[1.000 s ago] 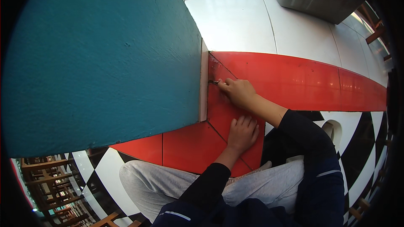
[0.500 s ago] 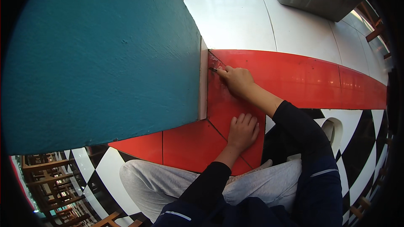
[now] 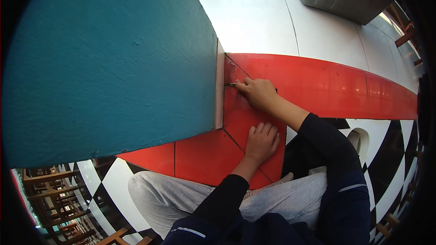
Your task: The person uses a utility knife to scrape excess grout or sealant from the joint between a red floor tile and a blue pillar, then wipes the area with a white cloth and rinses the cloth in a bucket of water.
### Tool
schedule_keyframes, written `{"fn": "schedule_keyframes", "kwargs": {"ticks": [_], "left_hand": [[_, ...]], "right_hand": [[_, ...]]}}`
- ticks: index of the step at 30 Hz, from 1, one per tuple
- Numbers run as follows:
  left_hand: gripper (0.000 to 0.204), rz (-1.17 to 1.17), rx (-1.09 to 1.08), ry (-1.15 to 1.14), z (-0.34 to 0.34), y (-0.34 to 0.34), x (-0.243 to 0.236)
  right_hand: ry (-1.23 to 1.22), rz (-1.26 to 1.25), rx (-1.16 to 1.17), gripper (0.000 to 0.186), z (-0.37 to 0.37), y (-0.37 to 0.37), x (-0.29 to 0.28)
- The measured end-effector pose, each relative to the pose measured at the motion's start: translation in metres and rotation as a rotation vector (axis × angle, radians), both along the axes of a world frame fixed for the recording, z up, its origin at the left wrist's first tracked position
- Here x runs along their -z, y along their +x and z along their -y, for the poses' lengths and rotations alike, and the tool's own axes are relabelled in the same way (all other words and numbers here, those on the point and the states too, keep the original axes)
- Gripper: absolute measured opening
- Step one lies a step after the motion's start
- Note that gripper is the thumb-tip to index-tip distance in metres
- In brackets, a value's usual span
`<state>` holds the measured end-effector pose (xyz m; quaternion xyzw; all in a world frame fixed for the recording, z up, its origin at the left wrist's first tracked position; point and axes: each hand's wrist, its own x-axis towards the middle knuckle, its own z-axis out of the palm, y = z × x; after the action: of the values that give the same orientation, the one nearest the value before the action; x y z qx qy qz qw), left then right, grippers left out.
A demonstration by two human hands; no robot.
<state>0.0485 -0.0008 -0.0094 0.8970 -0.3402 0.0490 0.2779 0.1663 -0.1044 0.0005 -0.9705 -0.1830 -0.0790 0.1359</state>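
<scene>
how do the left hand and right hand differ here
The right hand is closed around a small thin tool; the left hand shows nothing in its grasp.
The right hand's fingers curl inward, while the left hand lies palm down on the red tiles.
Both are bare.

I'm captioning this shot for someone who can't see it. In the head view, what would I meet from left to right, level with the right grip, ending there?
Teal wall, pale strip, small tool, right grip.
</scene>
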Motion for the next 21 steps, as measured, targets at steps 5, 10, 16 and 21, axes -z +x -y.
{"fn": "schedule_keyframes", "kwargs": {"ticks": [5,10,16,21], "left_hand": [[0.015,0.037,-0.016,-0.031,-0.002,0.001,0.000],[0.014,-0.061,0.012,0.051,-0.001,0.000,-0.004],[0.015,-0.035,0.011,0.034,-0.001,0.000,-0.001],[0.017,-0.009,-0.002,0.006,-0.003,-0.001,0.002]], "right_hand": [[-0.015,-0.064,0.005,0.027,-0.005,-0.001,0.000],[-0.015,0.015,0.101,0.027,0.005,0.022,-0.012],[-0.012,-0.029,0.050,0.028,-0.003,0.012,-0.005],[-0.017,0.001,0.090,0.028,-0.013,0.006,-0.001]]}}
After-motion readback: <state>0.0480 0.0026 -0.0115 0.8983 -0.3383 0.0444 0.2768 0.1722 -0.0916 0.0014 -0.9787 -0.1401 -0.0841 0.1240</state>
